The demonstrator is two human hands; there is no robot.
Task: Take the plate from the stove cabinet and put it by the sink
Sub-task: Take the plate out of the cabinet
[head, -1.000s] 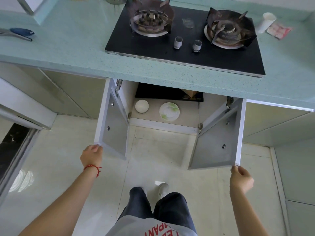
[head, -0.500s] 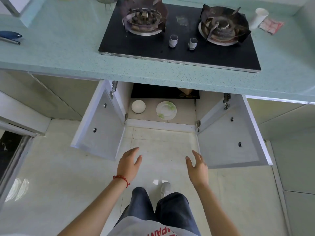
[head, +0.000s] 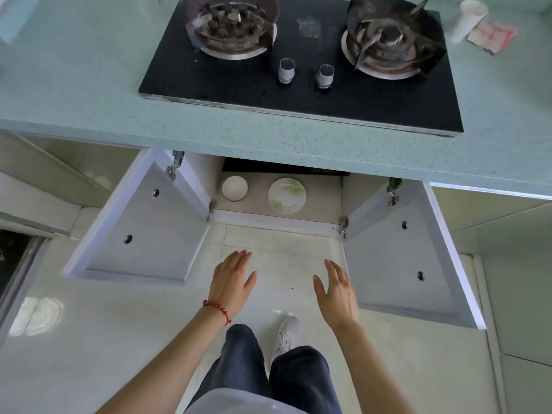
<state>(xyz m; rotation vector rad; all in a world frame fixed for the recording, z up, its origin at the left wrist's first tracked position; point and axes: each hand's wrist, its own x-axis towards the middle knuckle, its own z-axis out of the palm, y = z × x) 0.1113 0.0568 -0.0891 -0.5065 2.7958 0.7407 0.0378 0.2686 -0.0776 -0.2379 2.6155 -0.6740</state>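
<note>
A white plate with green marks [head: 287, 195] lies flat on the floor of the stove cabinet [head: 277, 218], under the black gas hob [head: 301, 85]. Both cabinet doors stand wide open, the left door [head: 140, 228] and the right door [head: 403, 261]. My left hand [head: 231, 282] and my right hand [head: 337, 291] hover side by side over the floor in front of the opening, fingers spread and pointing toward the cabinet, holding nothing. Both hands are well short of the plate.
A small white bowl [head: 234, 188] sits left of the plate in the cabinet. A dark board [head: 283, 168] lies at the cabinet's back. On the green countertop [head: 89, 109], a white cup [head: 467, 19] and a pink packet [head: 491, 35] lie right of the hob. My legs stand on the pale tiled floor.
Both hands let go of the door edges and came together in front of the opening. The doors swung wider. The view has moved closer to the cabinet.
</note>
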